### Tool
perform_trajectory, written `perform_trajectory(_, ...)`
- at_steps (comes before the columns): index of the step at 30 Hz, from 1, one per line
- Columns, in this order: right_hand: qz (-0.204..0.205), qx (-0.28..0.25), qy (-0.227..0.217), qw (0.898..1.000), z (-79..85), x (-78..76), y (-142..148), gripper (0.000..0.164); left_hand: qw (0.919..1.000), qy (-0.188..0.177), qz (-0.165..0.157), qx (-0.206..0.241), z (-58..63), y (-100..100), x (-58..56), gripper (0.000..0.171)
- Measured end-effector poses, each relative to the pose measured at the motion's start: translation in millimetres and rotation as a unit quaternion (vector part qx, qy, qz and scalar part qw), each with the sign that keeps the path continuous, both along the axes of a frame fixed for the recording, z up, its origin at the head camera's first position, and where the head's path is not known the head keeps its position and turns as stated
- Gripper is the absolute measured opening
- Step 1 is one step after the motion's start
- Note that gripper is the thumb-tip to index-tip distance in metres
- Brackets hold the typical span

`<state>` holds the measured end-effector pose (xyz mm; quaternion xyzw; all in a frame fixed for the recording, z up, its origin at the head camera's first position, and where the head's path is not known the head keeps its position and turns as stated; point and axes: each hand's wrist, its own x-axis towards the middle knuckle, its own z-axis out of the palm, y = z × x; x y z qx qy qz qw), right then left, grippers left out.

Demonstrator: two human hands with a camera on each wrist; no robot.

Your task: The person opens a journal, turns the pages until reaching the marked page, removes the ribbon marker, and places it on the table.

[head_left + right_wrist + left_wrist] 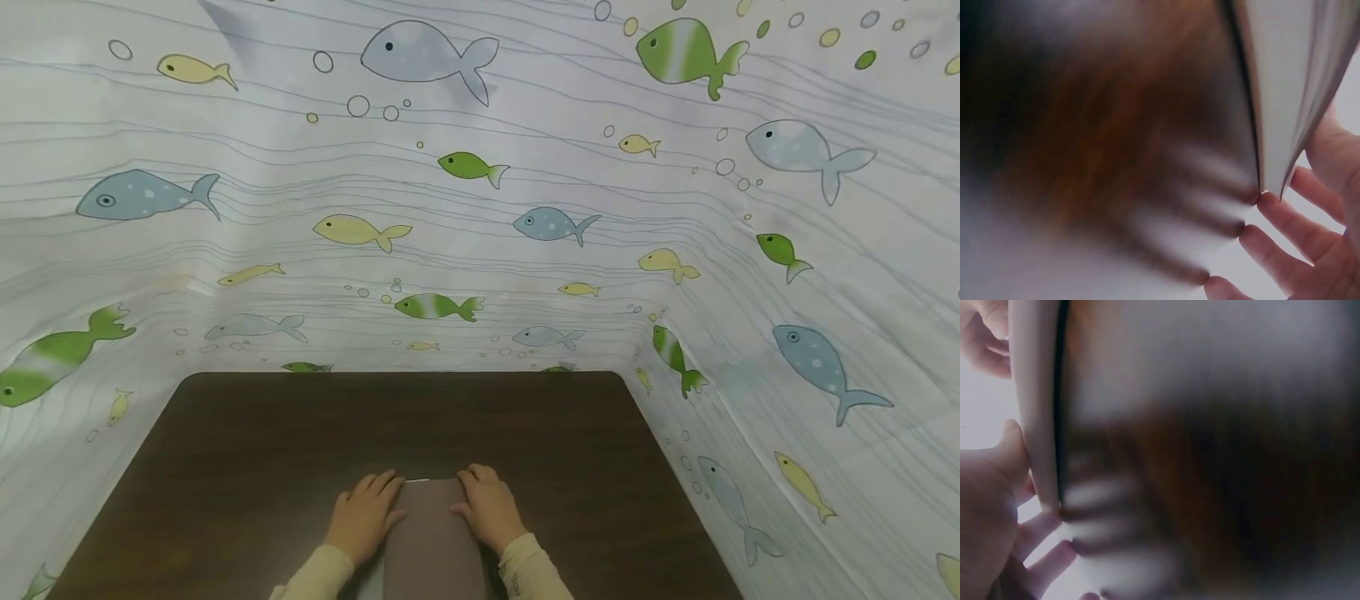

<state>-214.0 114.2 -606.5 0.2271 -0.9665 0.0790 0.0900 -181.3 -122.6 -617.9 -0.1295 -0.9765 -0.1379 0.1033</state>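
A book [435,542] with a plain grey-brown cover lies at the near middle of the dark table, its close end cut off by the head view's lower edge. My left hand [363,518] rests along its left side near the far corner, thumb against the cover's edge. On the opposite side my right hand [492,510] touches the far right corner, thumb at the cover. In the right wrist view pale pages [1282,69] fan slightly between the covers. Straight fingers [1294,228] of that hand meet the glossy tabletop beside the book. The left fingers [1050,565] reach the tabletop too.
The dark wood-grain table [225,467] has rounded far corners. A white curtain [480,192] printed with green, yellow and blue fish surrounds its back and sides. Light-coloured sleeves [313,575] cover both forearms.
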Motion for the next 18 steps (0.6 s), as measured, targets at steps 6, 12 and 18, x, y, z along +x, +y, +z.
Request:
perform_trajectory(6, -0.001, 0.01, 0.021, 1.0, 1.7, 1.5, -4, 0.057, 0.9996, 0.014, 0.015, 0.018, -2.2, 3, 6.0, 0.05)
perform_trajectory(12, -0.01, 0.044, 0.048, 0.998, 6.8, 5.5, -9, 0.056, 0.999, 0.008, 0.024, 0.036, -1.6, 7, 12.3, 0.049)
perform_trajectory(18, -0.017, 0.056, 0.072, 0.996, 11.5, 3.8, -14, 0.049, 0.9992, -0.004, 0.026, 0.03, -0.2, 8, 13.2, 0.05)
